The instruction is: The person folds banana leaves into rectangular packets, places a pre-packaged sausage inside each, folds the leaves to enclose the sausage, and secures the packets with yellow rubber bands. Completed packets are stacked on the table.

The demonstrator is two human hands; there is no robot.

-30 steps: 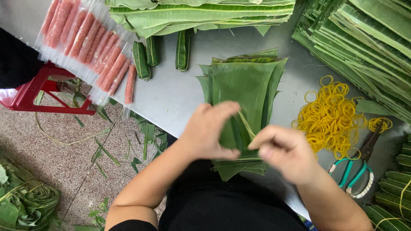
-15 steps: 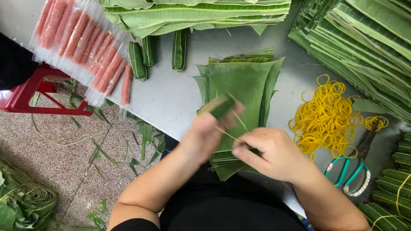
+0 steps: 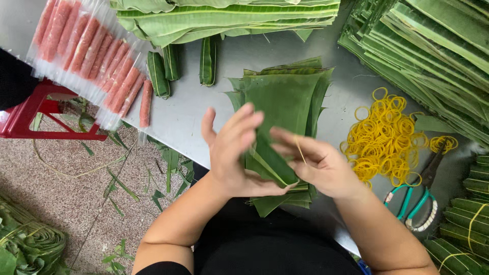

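Holding: a green leaf roll (image 3: 272, 162) lies between both hands, above the near edge of the table (image 3: 193, 114).
Left hand: the left hand (image 3: 235, 153) cups the roll from the left, its fingers spread and only loosely curled, the palm against the leaf.
Right hand: the right hand (image 3: 318, 165) closes round the right end of the roll, and a thin yellow rubber band (image 3: 299, 150) crosses its fingers.
Roll: dark green, tilted, its lower end pointing toward the right hand's palm; what it wraps is hidden.
Under the hands: a stack of cut leaves (image 3: 285, 97), fanned slightly, lying flat on the table just beyond the roll.
Bands: a loose heap of yellow bands (image 3: 384, 135) on the table right of the stack, near the right hand.
Scissors: scissors (image 3: 415, 201) with green handles lie just right of the heap.
Done rolls: three rolls (image 3: 173, 69) lie side by side on the table left of the stack.
Packs: clear packs of pink sausages (image 3: 86, 51) lie at the table's left edge, each sausage in its own sleeve; one overhangs the edge.
Leaf piles: long leaves (image 3: 229, 18) are stacked across the far side, and folded strips (image 3: 428, 56) at the right.
Floor: a red stool (image 3: 35, 114) and leaf scraps (image 3: 153, 168) beside the table.
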